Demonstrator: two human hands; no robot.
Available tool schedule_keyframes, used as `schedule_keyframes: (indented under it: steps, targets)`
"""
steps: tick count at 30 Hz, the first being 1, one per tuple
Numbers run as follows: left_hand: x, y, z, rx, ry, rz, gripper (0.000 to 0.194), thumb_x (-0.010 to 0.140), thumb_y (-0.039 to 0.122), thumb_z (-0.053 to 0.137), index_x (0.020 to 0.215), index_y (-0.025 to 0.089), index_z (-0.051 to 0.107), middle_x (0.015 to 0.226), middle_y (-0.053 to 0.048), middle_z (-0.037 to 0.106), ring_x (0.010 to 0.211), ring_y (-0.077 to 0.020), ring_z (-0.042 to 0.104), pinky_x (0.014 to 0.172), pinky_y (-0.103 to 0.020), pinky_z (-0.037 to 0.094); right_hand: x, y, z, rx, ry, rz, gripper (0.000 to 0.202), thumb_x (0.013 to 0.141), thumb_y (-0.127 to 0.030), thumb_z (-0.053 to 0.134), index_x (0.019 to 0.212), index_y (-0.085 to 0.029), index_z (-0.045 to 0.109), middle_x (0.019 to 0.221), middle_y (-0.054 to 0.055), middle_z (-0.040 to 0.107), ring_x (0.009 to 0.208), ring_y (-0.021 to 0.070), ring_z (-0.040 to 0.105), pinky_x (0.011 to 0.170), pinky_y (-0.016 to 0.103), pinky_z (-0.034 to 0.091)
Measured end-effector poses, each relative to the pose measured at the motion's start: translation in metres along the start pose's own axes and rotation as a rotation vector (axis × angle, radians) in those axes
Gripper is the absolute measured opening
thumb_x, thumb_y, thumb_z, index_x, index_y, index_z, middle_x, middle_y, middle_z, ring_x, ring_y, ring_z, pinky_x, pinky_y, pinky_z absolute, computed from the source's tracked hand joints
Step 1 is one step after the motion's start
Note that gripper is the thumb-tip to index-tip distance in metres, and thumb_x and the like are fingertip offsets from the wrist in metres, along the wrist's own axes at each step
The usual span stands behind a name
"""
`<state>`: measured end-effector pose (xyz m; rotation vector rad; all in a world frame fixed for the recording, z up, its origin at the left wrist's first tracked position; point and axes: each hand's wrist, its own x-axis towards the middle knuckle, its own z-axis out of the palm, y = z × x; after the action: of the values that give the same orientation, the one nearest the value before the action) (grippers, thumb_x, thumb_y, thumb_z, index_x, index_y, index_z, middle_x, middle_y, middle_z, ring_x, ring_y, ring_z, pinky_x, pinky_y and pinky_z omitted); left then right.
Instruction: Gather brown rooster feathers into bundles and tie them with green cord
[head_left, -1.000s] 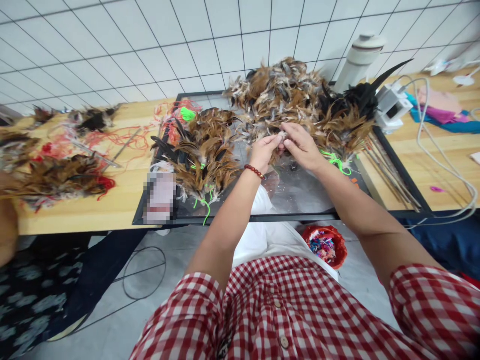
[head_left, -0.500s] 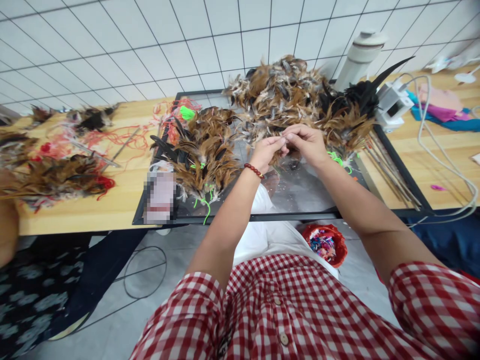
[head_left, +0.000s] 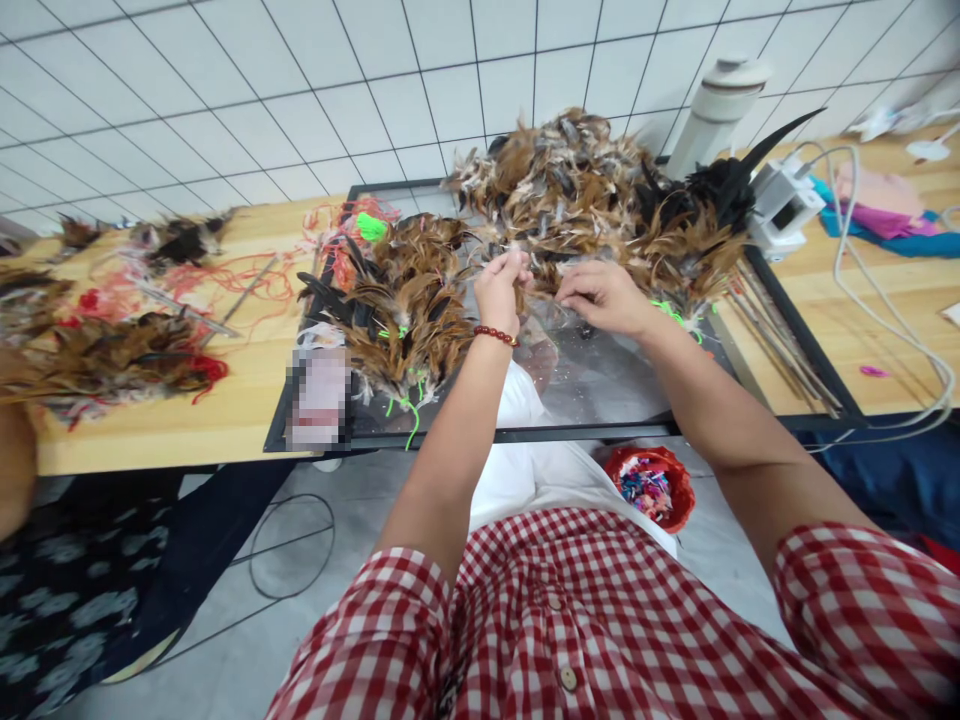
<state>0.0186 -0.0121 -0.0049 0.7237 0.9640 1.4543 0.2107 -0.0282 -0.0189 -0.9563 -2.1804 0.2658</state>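
Note:
My left hand (head_left: 501, 290), with a bead bracelet (head_left: 495, 334) at the wrist, is closed in a pinch. A small brown feather (head_left: 529, 300) shows at its fingers. To its right, my right hand (head_left: 606, 297) has its fingers bent and drawn together; whatever lies between their tips is too small to make out. Both hands hover over the near edge of a big heap of brown feathers (head_left: 555, 180). Feather bunches (head_left: 412, 300) with green ties (head_left: 411, 415) lie on the left of the dark-framed board (head_left: 600, 385).
Thin sticks (head_left: 784, 335) and a white plug block (head_left: 784, 212) with cables stand right of the feathers. A white bottle (head_left: 716, 115) is behind. A red basket (head_left: 652, 490) of scraps sits below. More feathers (head_left: 127, 360), red thread and a person's arm (head_left: 15, 465) are at left.
My hands, which met at the fingertips, have parted. The left has shifted left and turned upward; the right has stayed near its place.

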Motion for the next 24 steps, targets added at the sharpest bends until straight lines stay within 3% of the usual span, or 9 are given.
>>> schedule_keyframes:
  steps: [2, 5, 8, 10, 13, 17, 21, 24]
  targets:
    - [0.004, -0.001, -0.002, -0.011, 0.045, 0.006, 0.024, 0.093, 0.032, 0.08, 0.076, 0.017, 0.073, 0.059, 0.004, 0.053, 0.066, -0.0108, 0.058, 0.071, -0.025, 0.048, -0.002, -0.002, -0.002, -0.154, -0.091, 0.007, 0.024, 0.094, -0.026, 0.06, 0.093, -0.024, 0.083, 0.096, 0.008, 0.08, 0.094, 0.0256, 0.071, 0.087, 0.041, 0.052]
    - [0.004, -0.004, -0.002, -0.007, 0.076, 0.004, 0.023, 0.093, 0.031, 0.079, 0.076, 0.017, 0.073, 0.059, 0.005, 0.053, 0.065, -0.0101, 0.058, 0.069, -0.025, 0.047, -0.004, -0.008, 0.003, -0.324, -0.069, 0.111, 0.027, 0.095, -0.027, 0.058, 0.1, -0.02, 0.084, 0.097, 0.012, 0.08, 0.095, 0.0281, 0.07, 0.085, 0.042, 0.048]
    - [0.003, -0.006, 0.0, -0.008, 0.078, 0.0, 0.022, 0.09, 0.032, 0.082, 0.075, 0.018, 0.073, 0.058, 0.005, 0.053, 0.063, -0.0092, 0.057, 0.067, -0.023, 0.047, -0.005, -0.015, 0.015, -0.353, -0.089, 0.191, 0.027, 0.093, -0.036, 0.066, 0.103, -0.018, 0.083, 0.095, 0.013, 0.079, 0.091, 0.0289, 0.069, 0.083, 0.042, 0.048]
    - [0.001, -0.007, 0.002, -0.02, 0.067, -0.003, 0.022, 0.09, 0.029, 0.082, 0.074, 0.018, 0.072, 0.056, 0.006, 0.053, 0.059, -0.0078, 0.055, 0.064, -0.021, 0.046, -0.004, -0.016, 0.02, -0.342, -0.102, 0.208, 0.023, 0.091, -0.03, 0.067, 0.1, -0.018, 0.083, 0.094, 0.013, 0.079, 0.089, 0.0286, 0.069, 0.082, 0.041, 0.049]
    - [-0.001, -0.007, 0.003, -0.055, 0.061, 0.001, 0.021, 0.091, 0.022, 0.08, 0.072, 0.017, 0.072, 0.053, 0.007, 0.052, 0.055, -0.0056, 0.053, 0.061, -0.019, 0.044, -0.004, -0.013, 0.019, -0.254, 0.064, 0.249, 0.019, 0.092, -0.024, 0.063, 0.095, -0.019, 0.081, 0.088, 0.01, 0.078, 0.082, 0.0247, 0.068, 0.079, 0.038, 0.05]
    - [-0.006, -0.007, 0.002, -0.092, 0.002, -0.099, 0.021, 0.089, 0.017, 0.079, 0.07, 0.016, 0.07, 0.05, 0.008, 0.052, 0.05, -0.0051, 0.052, 0.058, -0.019, 0.044, -0.005, -0.009, 0.011, -0.122, 0.373, 0.282, 0.019, 0.096, -0.031, 0.063, 0.1, -0.021, 0.078, 0.083, 0.004, 0.078, 0.071, 0.0195, 0.067, 0.072, 0.033, 0.052]
    - [-0.014, -0.009, 0.003, -0.115, -0.116, -0.278, 0.018, 0.087, 0.015, 0.078, 0.07, 0.014, 0.071, 0.053, 0.004, 0.061, 0.054, -0.0076, 0.06, 0.064, -0.022, 0.05, -0.007, -0.013, 0.014, -0.211, 0.443, 0.068, 0.02, 0.101, -0.03, 0.06, 0.1, -0.024, 0.079, 0.098, 0.007, 0.082, 0.089, 0.0225, 0.075, 0.083, 0.037, 0.057]
    - [-0.021, -0.01, 0.006, -0.129, -0.189, -0.354, 0.021, 0.09, 0.011, 0.071, 0.069, 0.013, 0.072, 0.06, 0.0, 0.068, 0.054, -0.0085, 0.059, 0.063, -0.024, 0.047, -0.008, -0.018, 0.017, -0.337, 0.465, -0.03, 0.022, 0.102, -0.031, 0.061, 0.094, -0.028, 0.082, 0.101, 0.007, 0.079, 0.087, 0.022, 0.07, 0.081, 0.038, 0.055]
